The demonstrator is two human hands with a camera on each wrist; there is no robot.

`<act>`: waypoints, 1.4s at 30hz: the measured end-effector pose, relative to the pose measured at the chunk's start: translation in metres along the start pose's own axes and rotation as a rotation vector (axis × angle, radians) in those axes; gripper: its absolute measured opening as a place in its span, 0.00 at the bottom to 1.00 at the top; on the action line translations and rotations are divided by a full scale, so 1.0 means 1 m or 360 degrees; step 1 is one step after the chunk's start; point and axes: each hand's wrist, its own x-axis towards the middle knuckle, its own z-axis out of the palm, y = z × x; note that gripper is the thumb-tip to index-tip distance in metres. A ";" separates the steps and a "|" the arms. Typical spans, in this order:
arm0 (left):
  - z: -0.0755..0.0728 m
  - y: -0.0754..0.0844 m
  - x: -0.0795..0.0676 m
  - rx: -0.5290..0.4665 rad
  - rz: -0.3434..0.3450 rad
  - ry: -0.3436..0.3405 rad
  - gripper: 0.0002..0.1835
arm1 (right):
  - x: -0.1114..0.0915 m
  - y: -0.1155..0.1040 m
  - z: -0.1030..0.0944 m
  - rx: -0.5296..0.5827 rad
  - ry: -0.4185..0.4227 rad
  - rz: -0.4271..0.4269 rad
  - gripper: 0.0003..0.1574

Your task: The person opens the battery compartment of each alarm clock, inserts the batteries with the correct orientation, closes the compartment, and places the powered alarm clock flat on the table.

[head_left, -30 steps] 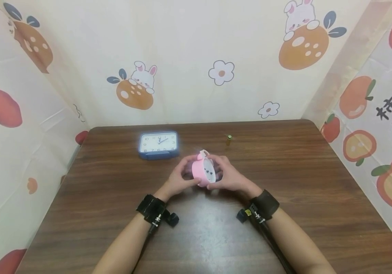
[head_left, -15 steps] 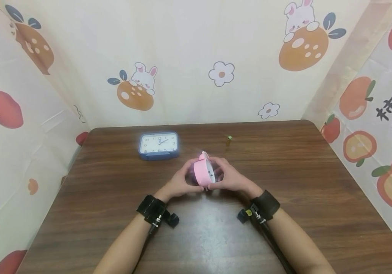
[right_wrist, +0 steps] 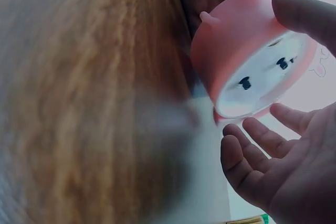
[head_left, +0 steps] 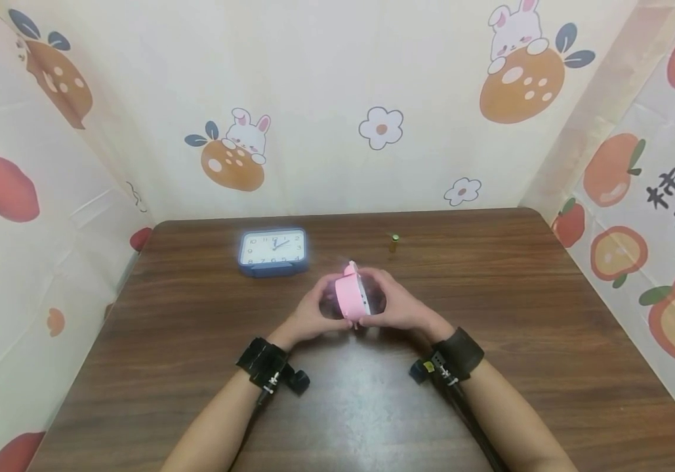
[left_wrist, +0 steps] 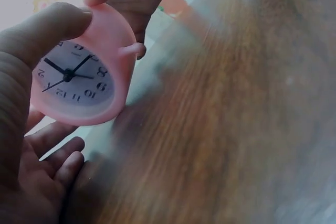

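A small pink alarm clock (head_left: pixel 350 296) is held between both hands over the middle of the table. The left hand (head_left: pixel 315 308) grips it from the left, with the thumb on the rim. In the left wrist view the white dial (left_wrist: pixel 79 77) with black numerals faces the left palm. From the other side the right hand (head_left: pixel 395 303) holds it, thumb at the casing edge and fingers at the opposite rim. The right wrist view shows the white back (right_wrist: pixel 262 77) with black knobs, facing the right palm.
A blue rectangular clock (head_left: pixel 273 252) lies face up, behind and left of the hands. A small battery (head_left: pixel 394 242) with a green end stands behind and right of them. The wooden table (head_left: pixel 520 275) meets a printed curtain (head_left: pixel 325 157) at its far edge.
The pink clock has turned between the hands, so its back now points more to the right and more of its pink side shows. Both hands stay in nearly the same place.
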 end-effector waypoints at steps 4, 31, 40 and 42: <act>0.001 -0.001 0.000 -0.0039 0.0070 0.0026 0.44 | 0.000 -0.002 -0.001 0.0033 0.0027 -0.0034 0.56; 0.002 0.003 0.002 0.0145 -0.0006 -0.0107 0.53 | -0.003 -0.013 -0.017 -0.0363 0.0102 -0.0322 0.43; 0.004 0.002 0.001 0.0192 -0.0012 -0.0068 0.52 | -0.006 -0.023 -0.017 -0.0456 0.0103 -0.0269 0.37; 0.004 0.002 0.000 0.0187 0.0000 -0.0046 0.51 | -0.006 -0.023 -0.017 -0.0462 0.0106 -0.0276 0.37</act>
